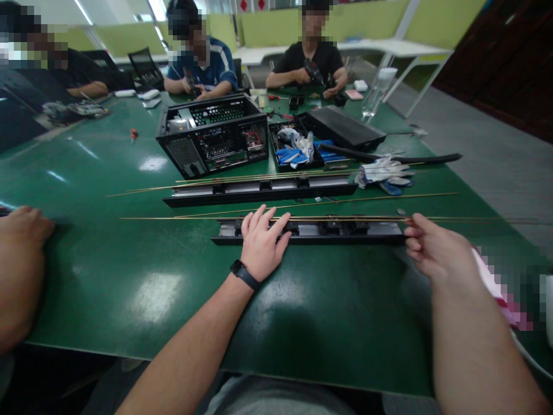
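Left hand (263, 246) lies over near rail (345, 240), fingers splayed, unclenched. Right hand (425, 245) pinches thin rods (311, 219) at rail's right end. Far rail (259, 196) behind, on tabletop (173, 323).

Lime partitions (274, 29) behind white desks (404, 48); grey floor (479, 138).

Left hand (262, 245) spread over a black rail (345, 240) at the center of the frame, a person in a dark wristband (245, 275) pinches thin brass-colored rods (147, 218) with the right hand (425, 245) at center right. A second rail (259, 195) lies just beyond, near an open computer case (179, 154) at upper left of center. At top center, a co-worker (287, 62) in black grips a power drill (314, 71).
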The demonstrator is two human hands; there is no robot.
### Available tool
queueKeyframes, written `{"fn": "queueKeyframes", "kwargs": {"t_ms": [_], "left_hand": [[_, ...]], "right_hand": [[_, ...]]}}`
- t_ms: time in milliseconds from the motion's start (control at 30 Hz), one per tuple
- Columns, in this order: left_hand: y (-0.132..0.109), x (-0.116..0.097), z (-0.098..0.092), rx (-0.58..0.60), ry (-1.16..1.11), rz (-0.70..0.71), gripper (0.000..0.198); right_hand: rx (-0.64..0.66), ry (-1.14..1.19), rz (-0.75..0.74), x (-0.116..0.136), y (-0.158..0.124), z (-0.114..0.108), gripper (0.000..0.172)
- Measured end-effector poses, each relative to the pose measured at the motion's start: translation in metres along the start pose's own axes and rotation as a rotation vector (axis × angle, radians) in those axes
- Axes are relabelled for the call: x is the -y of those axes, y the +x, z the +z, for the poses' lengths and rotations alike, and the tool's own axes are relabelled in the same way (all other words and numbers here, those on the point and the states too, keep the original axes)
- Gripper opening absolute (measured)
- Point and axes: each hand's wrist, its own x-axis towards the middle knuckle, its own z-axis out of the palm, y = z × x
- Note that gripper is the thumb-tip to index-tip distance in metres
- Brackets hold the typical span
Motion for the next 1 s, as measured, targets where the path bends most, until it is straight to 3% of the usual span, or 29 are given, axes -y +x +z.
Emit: {"fn": "queueKeyframes", "kwargs": {"t_ms": [133,367,700,1000], "left_hand": [[0.0,0.0,0.0,0.002,0.005,0.006,0.046],[-0.001,0.001,0.002,-0.001,0.003,-0.004,0.046],[0.0,0.001,0.002,-0.001,0.009,0.004,0.046],[-0.001,0.0,0.0,0.003,0.001,0.002,0.046]], "right_hand": [[0.026,0.017,0.001,0.0,0.005,-0.004,0.038],[-0.046,0.032,-0.024,0.002,0.013,-0.01,0.038],[-0.079,-0.006,-0.023,0.005,-0.001,-0.001,0.043],[-0.011,0.0,-0.029,-0.005,0.008,-0.003,0.037]]}}
